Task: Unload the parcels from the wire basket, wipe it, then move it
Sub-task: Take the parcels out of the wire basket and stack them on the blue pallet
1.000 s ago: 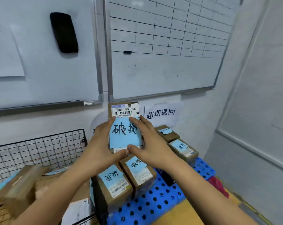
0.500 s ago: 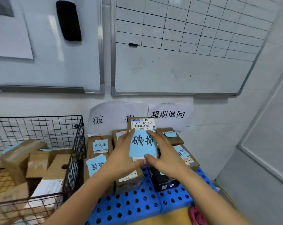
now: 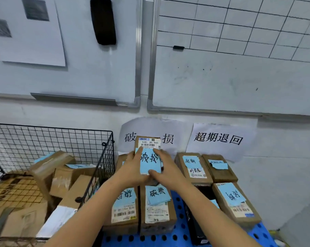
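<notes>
Though paper-labelled, boxy cardboard parcel (image 3: 149,144)

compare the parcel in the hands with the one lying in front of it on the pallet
The held parcel is gripped by the left hand and right hand; the pallet parcel lies flat. The held parcel's barcode label sits beyond its blue note; the pallet parcel's sits nearer. Both are brown boxes with blue notes.
</notes>
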